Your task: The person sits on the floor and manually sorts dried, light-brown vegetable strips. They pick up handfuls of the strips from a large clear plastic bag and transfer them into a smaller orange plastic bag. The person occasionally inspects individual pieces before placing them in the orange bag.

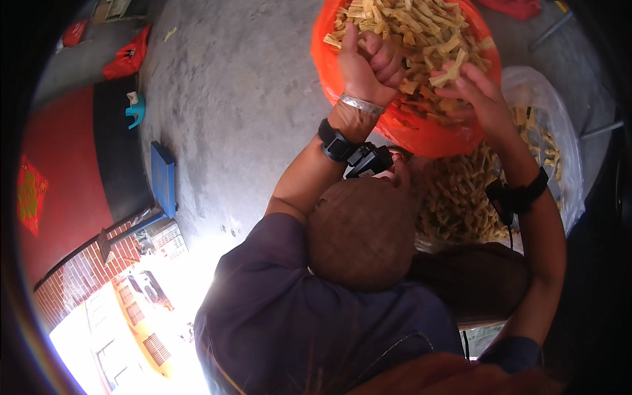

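Observation:
My left hand [370,64], with a silver bangle at the wrist, is curled into a fist with its thumb up over the left side of a red-orange plastic bag [419,136]. No object shows in that fist, though its inside is hidden. Between the thumb and fingers of my right hand [476,89] is a pale yellow knotted strip [453,73], which looks like dried bean curd. Beneath both hands, many similar knots [414,22] fill the bag. Each forearm bears a black strapped device [340,140].
More knots [459,197] lie in a clear plastic bag [568,163] at the right, beside my brown-covered knee [363,232]. A red bag [128,54] and a teal plastic object [136,111] lie to the left on the concrete floor [232,74]. Metal legs [600,129] stand at the right.

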`<state>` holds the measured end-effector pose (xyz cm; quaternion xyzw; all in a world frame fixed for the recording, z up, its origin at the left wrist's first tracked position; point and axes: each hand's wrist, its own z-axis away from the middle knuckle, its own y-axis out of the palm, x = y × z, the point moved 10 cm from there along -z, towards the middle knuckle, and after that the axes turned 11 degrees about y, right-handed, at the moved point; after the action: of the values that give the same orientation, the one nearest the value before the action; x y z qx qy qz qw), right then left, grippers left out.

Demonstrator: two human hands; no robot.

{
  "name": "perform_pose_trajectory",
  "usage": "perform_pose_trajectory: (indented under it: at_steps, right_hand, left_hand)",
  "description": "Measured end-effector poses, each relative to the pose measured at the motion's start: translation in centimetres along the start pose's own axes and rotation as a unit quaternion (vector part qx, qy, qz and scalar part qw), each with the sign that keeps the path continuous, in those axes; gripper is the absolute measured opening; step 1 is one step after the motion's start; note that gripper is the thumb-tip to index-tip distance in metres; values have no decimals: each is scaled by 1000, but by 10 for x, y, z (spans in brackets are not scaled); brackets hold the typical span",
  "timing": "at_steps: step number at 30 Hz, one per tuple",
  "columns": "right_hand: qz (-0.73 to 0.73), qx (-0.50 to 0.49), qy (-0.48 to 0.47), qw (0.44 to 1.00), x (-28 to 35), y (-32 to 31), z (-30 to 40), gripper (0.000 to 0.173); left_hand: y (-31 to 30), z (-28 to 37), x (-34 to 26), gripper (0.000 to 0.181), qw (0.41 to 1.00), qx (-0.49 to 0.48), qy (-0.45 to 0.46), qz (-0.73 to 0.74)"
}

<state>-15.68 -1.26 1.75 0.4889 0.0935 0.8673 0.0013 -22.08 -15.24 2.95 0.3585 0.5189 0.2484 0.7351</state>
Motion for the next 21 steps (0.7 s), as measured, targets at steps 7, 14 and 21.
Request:
perform_pose_trajectory:
  at_steps: [7,14,21]
  right_hand:
    - [-103,36,13,994,1,2,-2,29]
    - [-56,-74,1,996,-5,-19,-3,31]
    - [221,-166,-102,956,31,2,12,17]
  left_hand:
    - [31,13,-7,23,854,109,181,-475]
    - [10,1,28,33,987,120,-9,-103]
    - [41,12,24,31,983,177,43,-28]
